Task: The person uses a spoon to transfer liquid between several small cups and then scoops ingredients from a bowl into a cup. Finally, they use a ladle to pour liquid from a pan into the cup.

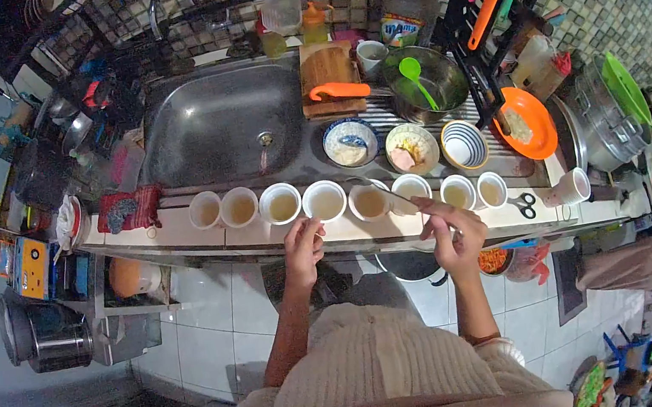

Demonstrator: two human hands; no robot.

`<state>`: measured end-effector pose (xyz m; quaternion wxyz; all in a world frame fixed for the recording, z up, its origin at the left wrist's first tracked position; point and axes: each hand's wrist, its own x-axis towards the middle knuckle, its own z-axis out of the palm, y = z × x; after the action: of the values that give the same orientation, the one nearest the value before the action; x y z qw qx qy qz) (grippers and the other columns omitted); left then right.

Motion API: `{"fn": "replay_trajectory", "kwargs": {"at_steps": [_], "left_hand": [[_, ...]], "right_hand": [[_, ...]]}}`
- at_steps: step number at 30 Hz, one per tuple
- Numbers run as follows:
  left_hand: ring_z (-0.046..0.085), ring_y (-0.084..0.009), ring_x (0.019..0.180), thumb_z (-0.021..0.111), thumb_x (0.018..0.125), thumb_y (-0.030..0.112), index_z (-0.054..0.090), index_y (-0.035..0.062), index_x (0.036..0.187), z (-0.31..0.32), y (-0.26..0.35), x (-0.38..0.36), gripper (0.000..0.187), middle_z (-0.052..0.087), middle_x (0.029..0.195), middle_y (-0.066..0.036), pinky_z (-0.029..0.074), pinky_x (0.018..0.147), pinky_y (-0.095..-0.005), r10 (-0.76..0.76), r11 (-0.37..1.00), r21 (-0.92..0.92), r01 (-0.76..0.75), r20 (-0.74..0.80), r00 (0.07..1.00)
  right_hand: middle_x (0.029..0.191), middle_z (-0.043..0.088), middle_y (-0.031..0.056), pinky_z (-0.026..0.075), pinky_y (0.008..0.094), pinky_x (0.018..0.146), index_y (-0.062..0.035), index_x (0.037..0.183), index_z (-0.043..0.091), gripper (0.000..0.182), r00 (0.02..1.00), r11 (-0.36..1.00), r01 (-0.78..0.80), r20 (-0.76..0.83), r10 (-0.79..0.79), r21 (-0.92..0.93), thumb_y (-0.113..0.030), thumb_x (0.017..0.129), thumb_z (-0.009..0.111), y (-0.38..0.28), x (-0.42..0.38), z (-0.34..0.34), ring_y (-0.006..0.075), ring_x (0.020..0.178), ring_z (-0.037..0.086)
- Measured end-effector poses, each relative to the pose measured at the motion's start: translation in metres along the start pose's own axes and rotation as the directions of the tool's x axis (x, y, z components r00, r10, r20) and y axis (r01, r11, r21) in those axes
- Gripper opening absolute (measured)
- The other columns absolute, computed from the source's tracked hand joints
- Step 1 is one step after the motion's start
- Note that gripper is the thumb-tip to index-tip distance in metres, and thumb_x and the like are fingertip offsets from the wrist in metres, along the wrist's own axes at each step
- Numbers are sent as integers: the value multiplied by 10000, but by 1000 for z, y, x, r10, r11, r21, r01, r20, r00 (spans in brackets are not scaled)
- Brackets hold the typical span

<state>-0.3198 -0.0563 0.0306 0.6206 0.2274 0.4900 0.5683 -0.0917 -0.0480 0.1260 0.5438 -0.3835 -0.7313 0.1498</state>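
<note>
Several white cups with pale yellowish liquid stand in a row along the counter's front edge. My left hand [305,246] is closed, fingers curled, just in front of one middle cup [324,202]; what its fingers hold, if anything, I cannot make out. My right hand [452,227] pinches a thin metal spoon [392,196], which slants left over another cup [369,204]. Further right are two more cups, one of them the end cup [492,190] of the row. Black-handled scissors [525,205] lie beyond it, near a tipped white cup [569,188].
Behind the cups are a steel sink [222,126], a wooden board [321,71] with an orange-handled tool [338,92], and small bowls [464,144]. A pot with a green ladle [416,83] and an orange plate [525,123] stand to the right. A red cloth [141,207] lies left.
</note>
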Motion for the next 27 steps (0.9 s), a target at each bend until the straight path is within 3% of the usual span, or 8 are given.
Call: {"fn": "replay_trajectory", "kwargs": {"at_steps": [5, 8, 10, 13, 17, 23, 25, 27], "left_hand": [[336, 3, 525, 549, 844, 259, 518, 118, 825, 4, -2, -5, 146, 454, 694, 55, 201, 386, -135, -11, 1000, 7, 12, -39, 999], [343, 11, 536, 561, 843, 259, 531, 124, 826, 4, -2, -8, 140, 463, 701, 63, 202, 396, -135, -71, 996, 56, 70, 9, 997], [349, 10, 551, 570, 837, 266, 544, 125, 837, 6, -2, -10, 143, 464, 706, 65, 205, 406, -137, -108, 989, 105, 102, 52, 993], [352, 1, 583, 595, 813, 295, 576, 129, 879, 17, -4, -13, 179, 464, 724, 75, 207, 439, -139, -162, 977, 169, 133, 176, 971], [351, 1, 593, 579, 820, 306, 592, 129, 862, 31, -9, -13, 183, 463, 723, 80, 198, 441, -139, -148, 979, 171, 112, 216, 965], [346, 6, 571, 589, 809, 323, 600, 130, 837, 36, -17, -6, 195, 460, 710, 80, 207, 440, -143, -165, 972, 196, 125, 203, 965], [346, 7, 566, 591, 807, 328, 600, 129, 830, 39, -16, -6, 201, 459, 705, 82, 212, 440, -146, -159, 974, 190, 120, 201, 967], [346, 8, 560, 593, 804, 334, 600, 129, 823, 40, -16, -5, 206, 458, 700, 85, 217, 439, -149, -152, 976, 183, 115, 198, 968]], "right_hand": [[835, 644, 166, 453, 224, 486, 54, 773, 575, 115, 999, 992, -10, 29, 14, -124, 8, 801, 473, 12, -6, -5, 134, 455, 564], [846, 643, 155, 441, 219, 472, 57, 804, 569, 133, 991, 986, -135, -21, 134, -94, -8, 833, 456, 18, -13, 1, 120, 463, 552], [840, 641, 141, 426, 220, 454, 60, 848, 559, 156, 935, 937, -338, -82, 345, 84, -39, 867, 440, 23, -17, 8, 105, 467, 537], [821, 640, 127, 413, 215, 439, 58, 872, 549, 165, 921, 926, -359, -115, 372, 116, -58, 884, 432, 30, -20, 15, 96, 475, 531], [805, 637, 114, 401, 203, 431, 48, 861, 552, 181, 909, 911, -381, -118, 401, 159, -87, 894, 436, 36, -21, 18, 95, 474, 531], [778, 631, 90, 369, 192, 414, 25, 844, 557, 236, 864, 858, -444, -131, 487, 258, -165, 912, 434, 45, -24, 20, 89, 472, 533], [771, 623, 113, 447, 238, 452, 52, 861, 554, 187, 842, 823, -481, -103, 530, 301, -103, 889, 453, 40, -20, 17, 128, 508, 567], [771, 623, 109, 437, 230, 447, 49, 862, 552, 188, 842, 823, -485, -96, 531, 295, -107, 890, 451, 44, -22, 18, 127, 513, 571]]}}
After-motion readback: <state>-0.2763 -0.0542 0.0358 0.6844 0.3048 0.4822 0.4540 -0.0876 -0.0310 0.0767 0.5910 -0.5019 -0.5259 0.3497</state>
